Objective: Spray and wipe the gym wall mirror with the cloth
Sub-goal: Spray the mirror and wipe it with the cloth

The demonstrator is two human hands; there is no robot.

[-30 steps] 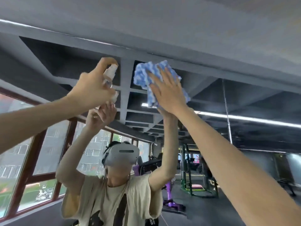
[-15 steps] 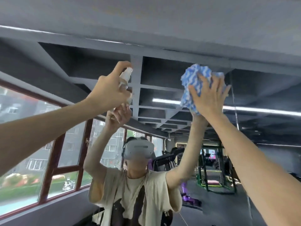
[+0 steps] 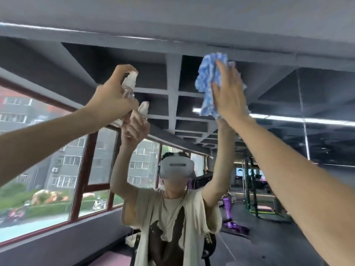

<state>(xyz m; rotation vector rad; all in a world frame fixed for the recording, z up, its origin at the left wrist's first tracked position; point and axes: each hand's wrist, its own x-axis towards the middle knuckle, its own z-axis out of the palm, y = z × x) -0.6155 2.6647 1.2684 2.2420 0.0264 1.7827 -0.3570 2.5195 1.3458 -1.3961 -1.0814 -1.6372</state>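
Note:
The wall mirror fills the view ahead, its top edge just under the grey ceiling. My right hand presses a blue-and-white cloth flat against the glass near that top edge, fingers spread. My left hand is raised to the left of it, closed around a small clear spray bottle with a white top, index finger on the nozzle. The nozzle points at the glass, close to it. The bottle's body is mostly hidden by my fingers.
The mirror reflects me with both arms raised, a headset on, windows along the left, and gym machines at the right. A vertical seam between mirror panels runs right of the cloth.
My right hand has slid the cloth rightward and slightly upward along the glass. My left hand with the bottle stays raised beside it, and my view has shifted right.

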